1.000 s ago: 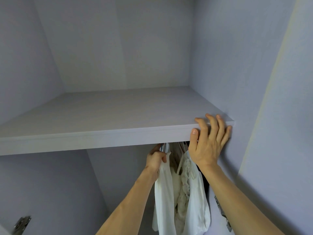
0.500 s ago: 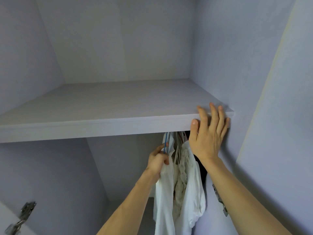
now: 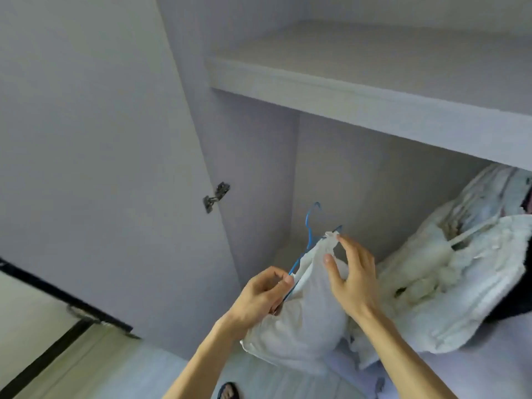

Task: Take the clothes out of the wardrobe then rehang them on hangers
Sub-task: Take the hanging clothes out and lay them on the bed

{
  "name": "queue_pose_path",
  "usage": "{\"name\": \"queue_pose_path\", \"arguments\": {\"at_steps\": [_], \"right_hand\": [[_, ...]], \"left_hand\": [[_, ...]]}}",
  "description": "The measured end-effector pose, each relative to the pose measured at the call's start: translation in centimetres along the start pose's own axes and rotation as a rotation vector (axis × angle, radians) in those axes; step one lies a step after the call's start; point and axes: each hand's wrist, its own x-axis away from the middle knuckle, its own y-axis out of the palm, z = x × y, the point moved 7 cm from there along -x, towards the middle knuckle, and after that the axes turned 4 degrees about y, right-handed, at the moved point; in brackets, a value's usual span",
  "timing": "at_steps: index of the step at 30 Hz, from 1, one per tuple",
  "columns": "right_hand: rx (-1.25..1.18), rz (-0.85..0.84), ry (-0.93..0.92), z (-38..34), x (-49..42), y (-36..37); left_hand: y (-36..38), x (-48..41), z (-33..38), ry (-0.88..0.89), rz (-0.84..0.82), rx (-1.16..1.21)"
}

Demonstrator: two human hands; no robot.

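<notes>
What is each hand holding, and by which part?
Left hand pinches the blue hanger by one arm; right hand, open, touches the white top at its strap.

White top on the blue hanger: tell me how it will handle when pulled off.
Probably floppy: the white top sags in a bunched pouch below the blue hanger. Likely light, since the left hand carries both in a fingertip pinch.
</notes>
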Motion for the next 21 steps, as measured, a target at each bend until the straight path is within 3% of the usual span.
{"name": "queue_pose_path", "arguments": {"at_steps": [5, 11, 21], "right_hand": [[-0.062, -0.399, -0.302, -8.2, 4.7, 9.7], [-0.237, -0.562, -0.606, -17.5, 14.3, 14.3], [-0.511, -0.912, -1.041, -31.5, 36.6, 17.1]], "left_hand": [[-7.0, 10.7, -4.3, -0.055, 0.144, 0.073], [-10.8, 25.4, -8.6, -0.113, 0.364, 0.147], [-6.9, 50.6, -15.4, -0.078, 0.871, 0.488]]}}
